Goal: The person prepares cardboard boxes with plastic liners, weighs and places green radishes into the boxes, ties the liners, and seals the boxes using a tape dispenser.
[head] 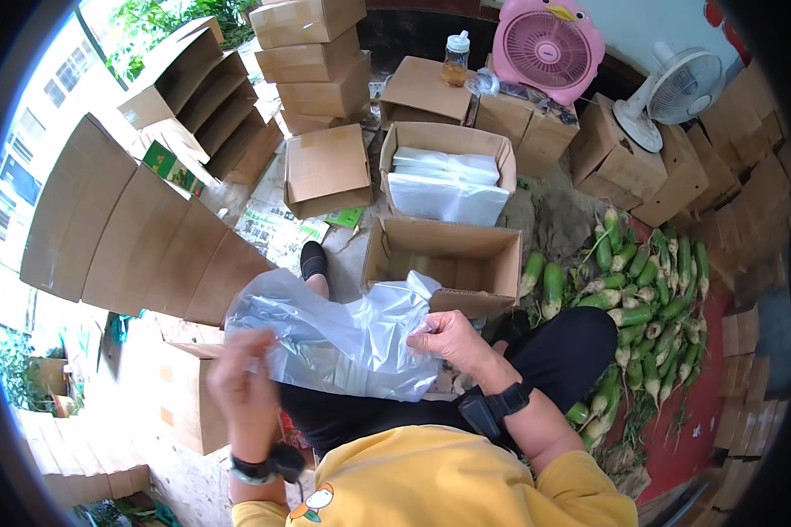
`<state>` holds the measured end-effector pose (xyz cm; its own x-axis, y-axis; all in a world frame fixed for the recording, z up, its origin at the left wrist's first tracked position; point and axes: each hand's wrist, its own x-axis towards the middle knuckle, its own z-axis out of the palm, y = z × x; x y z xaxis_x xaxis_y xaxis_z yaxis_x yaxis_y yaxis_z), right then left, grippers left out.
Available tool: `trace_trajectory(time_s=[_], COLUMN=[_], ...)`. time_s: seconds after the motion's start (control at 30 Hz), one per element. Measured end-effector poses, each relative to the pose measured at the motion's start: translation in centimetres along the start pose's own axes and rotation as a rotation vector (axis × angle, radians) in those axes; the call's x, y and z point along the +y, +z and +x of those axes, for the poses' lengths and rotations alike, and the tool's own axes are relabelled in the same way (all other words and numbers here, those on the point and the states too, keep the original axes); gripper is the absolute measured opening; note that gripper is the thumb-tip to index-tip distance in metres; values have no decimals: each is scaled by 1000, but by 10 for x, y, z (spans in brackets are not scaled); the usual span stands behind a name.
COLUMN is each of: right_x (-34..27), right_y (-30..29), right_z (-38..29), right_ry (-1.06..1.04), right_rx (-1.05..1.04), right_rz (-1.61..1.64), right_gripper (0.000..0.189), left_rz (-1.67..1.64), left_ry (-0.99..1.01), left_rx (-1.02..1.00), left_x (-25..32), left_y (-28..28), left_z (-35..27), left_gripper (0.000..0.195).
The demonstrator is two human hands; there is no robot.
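A clear plastic bag is spread across my lap. Its right edge is pinched between the thumb and fingers of my right hand. My left hand is blurred at the bag's left edge, and whether its fingers grip the film I cannot tell. Just beyond the bag, an open-topped cardboard box shows a bare inside. Behind that box, another carton holds stacks of flat clear plastic bags.
Green radishes lie heaped on the floor to my right. A row of cardboard boxes stands at left, with stacked cartons behind. A drink bottle, a pink box fan and a white fan sit on boxes at the back.
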<state>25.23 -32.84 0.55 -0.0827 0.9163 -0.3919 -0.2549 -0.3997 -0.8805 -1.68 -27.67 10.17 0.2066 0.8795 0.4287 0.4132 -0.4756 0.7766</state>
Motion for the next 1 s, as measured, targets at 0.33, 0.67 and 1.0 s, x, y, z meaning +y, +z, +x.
trace_trajectory(time_s=[0.33,0.67,1.0], right_x=[-20,-26,-67], right_y=[22,-11,-67], right_z=[-14,-25,-34], right_ry=[-495,-217,-376], right_rx=[236,114,402], right_rz=[-839,-414,491], right_gripper=[35,37,10], left_rz=[-773,-1274,-752], left_ry=[-843,-665,-516], left_rx=[-677,-442,-138], left_x=[-19,-23,-14], left_y=[116,110,64], left_z=[-19,-23,-1], left_gripper=[13,9,19])
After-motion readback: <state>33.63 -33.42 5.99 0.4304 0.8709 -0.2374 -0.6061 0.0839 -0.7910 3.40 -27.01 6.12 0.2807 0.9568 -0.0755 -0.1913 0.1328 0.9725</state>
